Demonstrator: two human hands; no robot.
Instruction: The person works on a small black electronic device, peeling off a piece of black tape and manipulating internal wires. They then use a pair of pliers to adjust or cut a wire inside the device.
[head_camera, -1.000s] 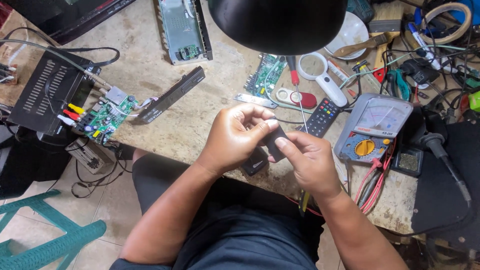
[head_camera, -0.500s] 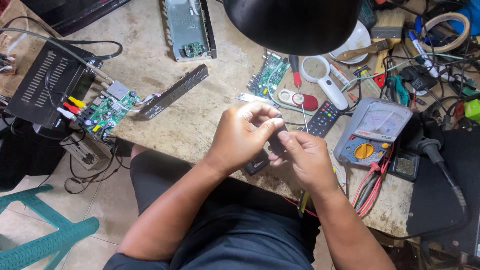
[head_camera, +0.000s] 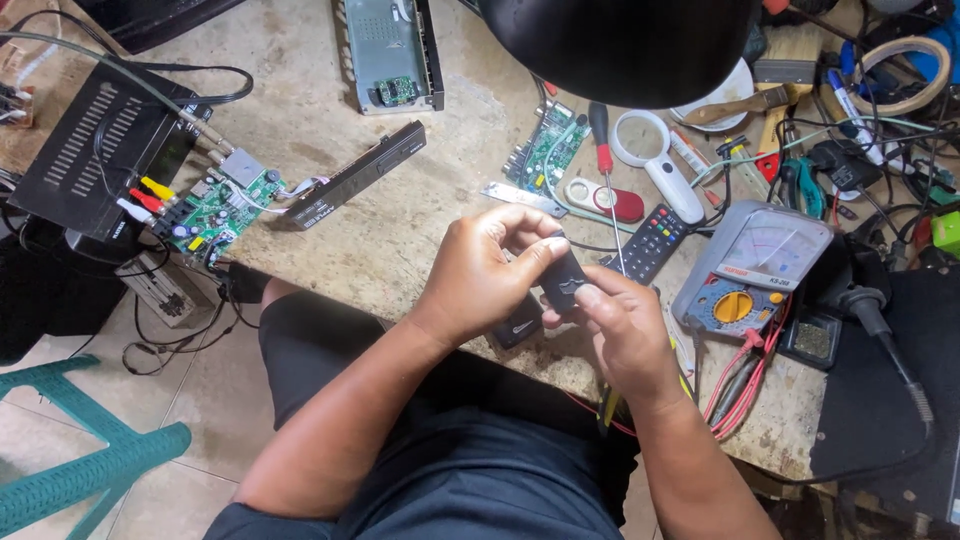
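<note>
Both of my hands hold a small black key fob (head_camera: 564, 280) above the near edge of the workbench (head_camera: 400, 240). My left hand (head_camera: 485, 270) wraps over its top and left side, fingers curled. My right hand (head_camera: 620, 325) pinches its lower right end with thumb and forefinger. Beneath my hands on the bench lies a second black casing piece (head_camera: 518, 324). A black remote control (head_camera: 649, 242) rests just beyond my right hand.
An analogue multimeter (head_camera: 750, 270) with red leads sits at the right. A magnifying glass (head_camera: 655, 165), red-handled screwdriver (head_camera: 603, 150), green circuit boards (head_camera: 545, 150) (head_camera: 215, 208), black set-top box (head_camera: 95, 150) and a black lamp shade (head_camera: 620, 45) crowd the bench. A teal chair (head_camera: 80, 470) stands lower left.
My hands have shifted slightly on the key fob; the left fingers now curl further over its top. The camera view has drifted a little.
</note>
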